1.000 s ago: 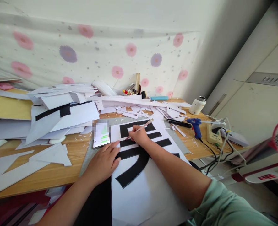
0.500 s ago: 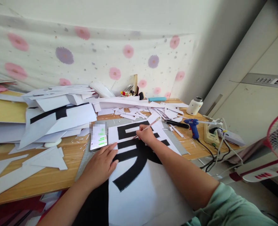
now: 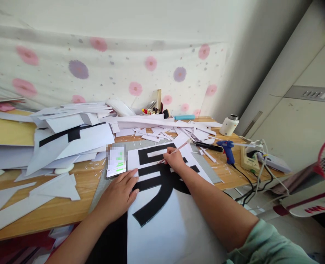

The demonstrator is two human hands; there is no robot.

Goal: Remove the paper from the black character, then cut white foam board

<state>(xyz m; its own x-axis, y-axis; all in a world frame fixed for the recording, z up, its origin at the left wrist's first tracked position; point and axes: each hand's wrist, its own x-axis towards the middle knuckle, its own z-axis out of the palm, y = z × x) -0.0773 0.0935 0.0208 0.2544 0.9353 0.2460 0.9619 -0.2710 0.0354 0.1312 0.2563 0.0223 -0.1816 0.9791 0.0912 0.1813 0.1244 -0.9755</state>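
The right hand (image 3: 173,160) pinches a thin pale cutting tool (image 3: 179,148), its tip set on a large white sheet (image 3: 168,227) that carries a bold, matte black character (image 3: 156,183) with straight bars above and a curved stroke sweeping down toward the person. The left hand (image 3: 120,195) lies flat and open, fingers spread, pressing the sheet's left edge where it meets a black strip. The sheet rests on a grey cutting mat (image 3: 209,169) on a wooden, grained desk (image 3: 54,205) and overhangs the near edge into the person's lap. Just beyond the left fingertips a phone (image 3: 116,165) lies face up (its screen is blurred). Stiff white offcuts (image 3: 68,135), angular and stacked, crowd the left and back of the desk, with narrow strips scattered behind the sheet. To the right sit a blue glue gun (image 3: 227,148), a black-handled tool (image 3: 208,145) and a white bottle (image 3: 229,125), near a tangle of cables at the desk's right edge. Bare wood shows only in front left.
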